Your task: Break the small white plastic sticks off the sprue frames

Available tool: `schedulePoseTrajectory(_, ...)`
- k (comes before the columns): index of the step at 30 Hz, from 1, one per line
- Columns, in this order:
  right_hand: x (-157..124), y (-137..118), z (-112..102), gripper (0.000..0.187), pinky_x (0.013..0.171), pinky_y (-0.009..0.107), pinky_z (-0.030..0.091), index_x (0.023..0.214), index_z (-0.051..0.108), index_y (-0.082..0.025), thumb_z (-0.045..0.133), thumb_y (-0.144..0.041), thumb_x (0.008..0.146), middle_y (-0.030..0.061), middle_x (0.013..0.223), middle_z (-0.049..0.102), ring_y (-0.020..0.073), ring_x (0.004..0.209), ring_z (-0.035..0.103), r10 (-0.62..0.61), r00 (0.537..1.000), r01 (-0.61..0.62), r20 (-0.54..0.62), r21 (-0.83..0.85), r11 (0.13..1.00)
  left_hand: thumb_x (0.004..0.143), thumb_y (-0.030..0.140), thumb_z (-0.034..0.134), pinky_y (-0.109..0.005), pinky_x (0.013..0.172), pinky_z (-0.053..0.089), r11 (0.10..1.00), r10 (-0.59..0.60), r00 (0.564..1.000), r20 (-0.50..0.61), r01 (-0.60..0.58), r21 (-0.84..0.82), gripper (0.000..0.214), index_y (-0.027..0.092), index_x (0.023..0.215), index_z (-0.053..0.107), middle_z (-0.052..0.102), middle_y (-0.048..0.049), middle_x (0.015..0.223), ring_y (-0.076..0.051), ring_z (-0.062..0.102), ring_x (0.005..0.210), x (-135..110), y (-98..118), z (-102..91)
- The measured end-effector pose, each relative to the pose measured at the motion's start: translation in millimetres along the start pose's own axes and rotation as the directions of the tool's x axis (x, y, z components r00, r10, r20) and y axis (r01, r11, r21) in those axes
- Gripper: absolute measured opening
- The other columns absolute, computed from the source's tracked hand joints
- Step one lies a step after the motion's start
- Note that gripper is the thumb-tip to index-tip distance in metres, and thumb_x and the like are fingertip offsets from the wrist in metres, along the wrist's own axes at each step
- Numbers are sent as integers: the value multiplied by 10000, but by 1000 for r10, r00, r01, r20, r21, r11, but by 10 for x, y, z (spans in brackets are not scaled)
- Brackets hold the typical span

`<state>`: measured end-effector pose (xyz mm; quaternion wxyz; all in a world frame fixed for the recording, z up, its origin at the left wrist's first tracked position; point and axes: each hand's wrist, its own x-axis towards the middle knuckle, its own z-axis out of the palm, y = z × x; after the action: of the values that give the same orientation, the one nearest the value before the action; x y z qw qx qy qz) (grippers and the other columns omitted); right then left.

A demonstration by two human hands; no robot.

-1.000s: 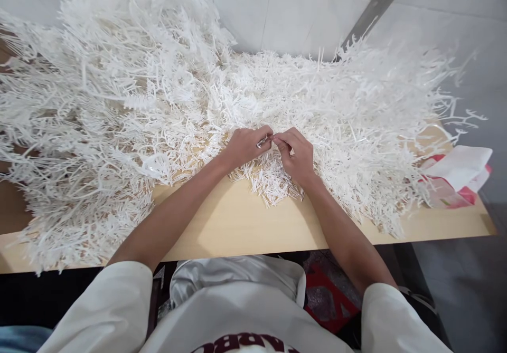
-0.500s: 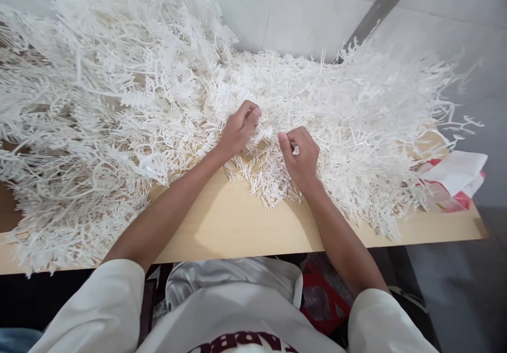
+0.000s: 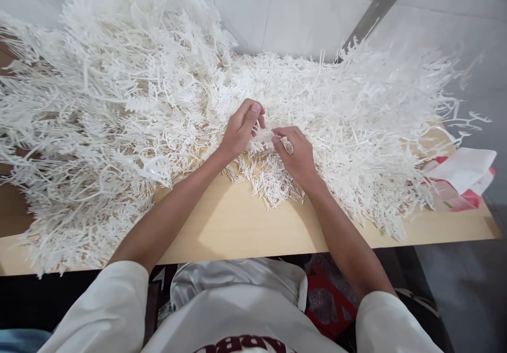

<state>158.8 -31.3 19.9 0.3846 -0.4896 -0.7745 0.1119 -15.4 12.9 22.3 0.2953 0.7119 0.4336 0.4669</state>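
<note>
My left hand (image 3: 240, 130) is over the middle of the table, with thumb and curled fingers closed on one side of a small white branched plastic piece (image 3: 262, 137). My right hand (image 3: 298, 155) faces it from the right, thumb and forefinger pinched at the piece's other side. Its outline partly blends into the white heap behind. Just below the hands lies a small pile of short, thin white plastic sticks (image 3: 273, 184). A large tangled heap of white branched plastic strands (image 3: 158, 94) rises on the left, and another heap (image 3: 368, 115) spreads on the right.
The light wooden table (image 3: 245, 226) has its front edge close to my body. At the right end lies a red and white plastic packet (image 3: 461, 179). Brown cardboard (image 3: 13, 210) shows at the far left. Behind the table is a pale tiled surface (image 3: 301, 15).
My right hand has moved a little left, closer to my left hand. The fingers of both hands have shifted, and the white piece between them now shows more. The view has moved slightly.
</note>
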Motion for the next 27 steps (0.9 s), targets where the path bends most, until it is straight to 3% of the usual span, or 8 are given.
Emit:
schedulePoseTrajectory(3, 0, 20, 3, 258, 834, 346, 487, 959, 633, -228, 460, -419, 968, 39, 913, 674, 167, 880, 625, 3, 1000, -3, -17, 4, 1000, 1012, 521, 90, -239, 605, 486, 1000, 5, 999, -51, -5, 0, 529, 226, 1082, 523, 632, -37, 797, -101, 608, 695, 18, 29, -13)
schedulePoseTrajectory(7, -1, 24, 5, 257, 780, 308, 482, 932, 587, -233, 442, -442, 973, 31, 928, 652, 152, 880, 604, 89, 994, -83, -67, 94, 992, 1005, 545, 140, -267, 687, 489, 994, 63, 996, -67, -57, 89, 525, 239, 1052, 564, 629, -41, 831, -115, 604, 754, 49, 60, -97)
schedulePoseTrajectory(9, -6, 17, 6, 249, 750, 295, 479, 947, 561, -234, 442, -451, 973, 18, 902, 649, 137, 831, 607, 152, 985, -136, -79, 179, 974, 975, 600, 263, -284, 746, 489, 972, 155, 986, 56, -163, 168, 501, 231, 993, 602, 639, -47, 903, -132, 605, 825, 58, 50, -141)
schedulePoseTrajectory(12, -15, 12, 11, 248, 705, 279, 471, 984, 530, -233, 439, -463, 972, 2, 845, 627, 119, 761, 598, 225, 970, -189, -98, 285, 940, 887, 654, 465, -332, 863, 473, 901, 281, 912, 298, -358, 245, 485, 214, 973, 649, 650, -60, 999, -179, 594, 936, 66, -1, -163)
schedulePoseTrajectory(15, -15, 7, 15, 260, 700, 277, 479, 990, 524, -231, 443, -476, 967, -7, 795, 599, 114, 739, 594, 235, 965, -183, -117, 344, 921, 934, 556, 456, -360, 924, 444, 886, 254, 874, 414, -382, 264, 416, 200, 1000, 660, 678, -59, 979, -198, 571, 970, 83, -53, -152)
schedulePoseTrajectory(21, -5, -32, 4, 267, 745, 299, 522, 1052, 534, -256, 476, -495, 947, -4, 820, 623, 127, 783, 632, 223, 969, -168, -110, 371, 913, 919, 367, 528, -339, 879, 448, 924, 146, 941, 305, -240, 298, 219, 188, 941, 652, 682, -34, 932, -178, 564, 906, 112, -47, -159)
schedulePoseTrajectory(27, 10, 39, 14, 438, 685, 284, 536, 1212, 469, -288, 596, -527, 868, 42, 1072, 650, 137, 830, 646, 177, 984, -169, 5, 324, 931, 901, 347, 546, -350, 856, 440, 898, 184, 955, 233, -260, 355, 168, 193, 883, 611, 642, -31, 852, -188, 562, 862, 76, -59, -131)
